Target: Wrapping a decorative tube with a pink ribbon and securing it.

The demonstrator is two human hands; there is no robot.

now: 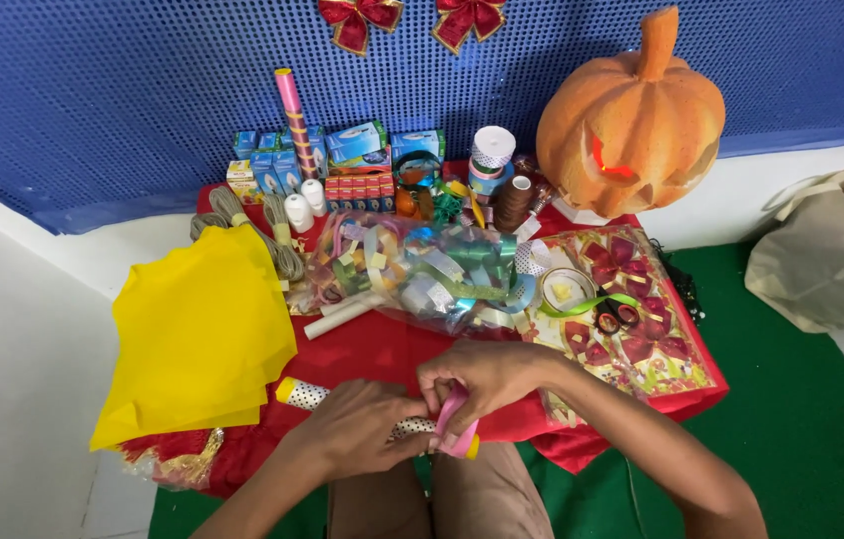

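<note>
My left hand [362,424] and my right hand [487,379] meet at the near edge of a low red table [382,349]. Both pinch a loop of pink ribbon [454,427] between their fingers. Under the hands lies a roll of white dotted paper [304,393] with yellow ends; my left hand rests on top of it. My knees show just below the hands.
Yellow paper sheets [193,334] lie at the left. A clear bag of ribbon rolls [422,269] sits mid-table, scissors [617,316] on a floral gift bag [632,319] at the right. Small boxes, bottles, twine and tape stand behind. An orange pumpkin lantern [632,110] sits back right.
</note>
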